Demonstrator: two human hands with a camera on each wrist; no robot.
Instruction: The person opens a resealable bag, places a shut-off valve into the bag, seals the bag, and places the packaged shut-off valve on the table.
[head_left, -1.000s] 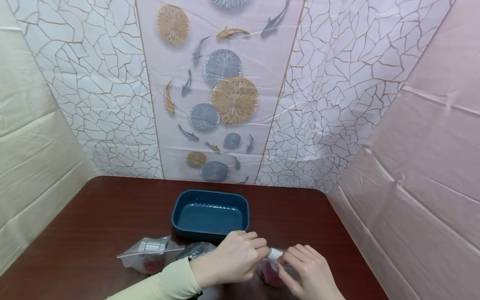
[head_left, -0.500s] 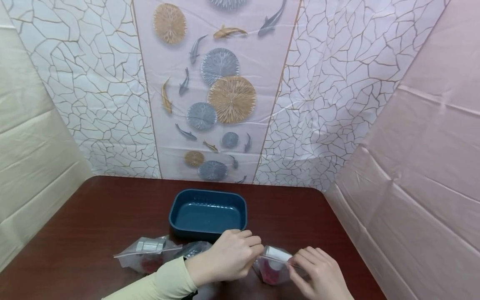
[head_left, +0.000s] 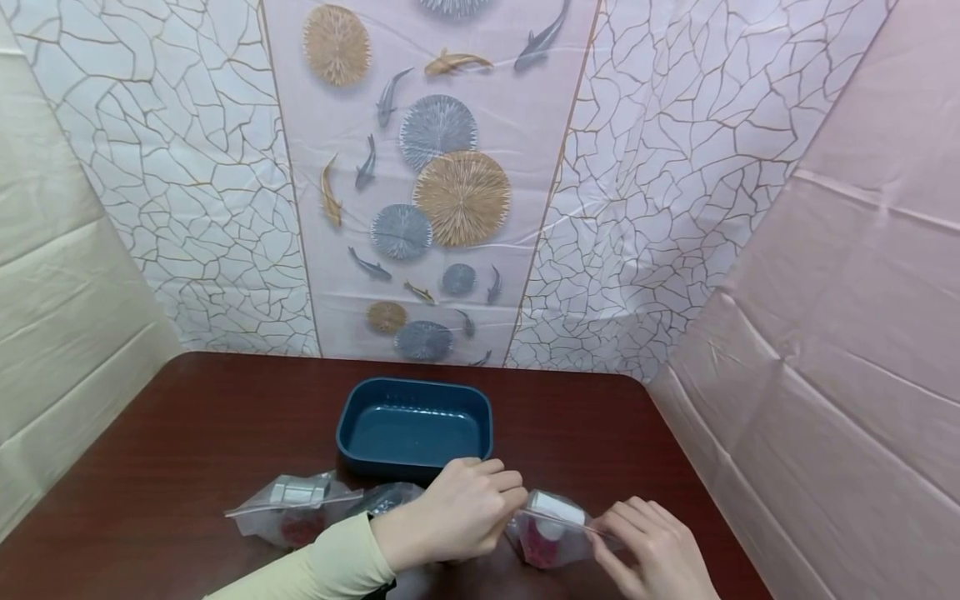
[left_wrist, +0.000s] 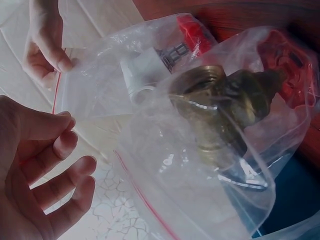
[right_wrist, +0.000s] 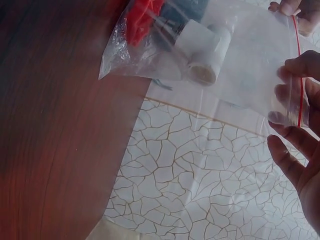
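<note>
A clear zip bag [right_wrist: 250, 65] with a red seal strip stands on the table at the front right. Inside it is a white valve [head_left: 557, 510] with a red handle [right_wrist: 141, 22]. My left hand [head_left: 472, 510] pinches the left end of the strip between thumb and index finger, its other fingers loosely bent. At the strip's other end, my right hand [head_left: 651, 542] pinches the edge with thumb and fingers. The strip stretches straight between both hands. Close by my left hand, a second zip bag [left_wrist: 170, 190] contains a brass valve [left_wrist: 215, 110] with a red handwheel [left_wrist: 290, 67].
A blue rectangular tray [head_left: 415, 465] sits on the dark red table [head_left: 225, 417] behind my left hand. To the left lies another zip bag [head_left: 262, 518] with a silvery fitting [head_left: 300, 492] and something red. My left forearm partly covers a dark-filled bag [head_left: 390, 497].
My right hand has slid to the right along the bag's strip, uncovering more of the bag and the white valve. My left hand has stayed almost in place at its end.
</note>
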